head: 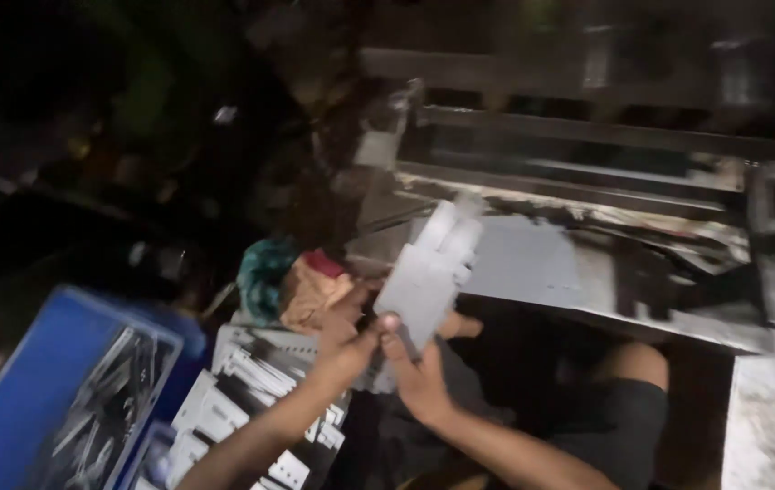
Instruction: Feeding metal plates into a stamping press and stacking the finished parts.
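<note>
we see both hands pinching a pale grey plastic part [425,283], the left hand [344,338] and right hand [416,367] closed on its lower end, thumbs pressed to its face. behind the part lies a grey metal work surface [532,263]. left of it, low, sits a blue bin [34,390]. between bin and part rests a stack of white pieces [242,390]; just above that, crumpled cloth [292,281].

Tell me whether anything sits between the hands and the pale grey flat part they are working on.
Nothing visible does. The left hand and the right hand both grip the lower end of the pale grey flat metal part directly, raised above the stack of similar grey parts.
</note>
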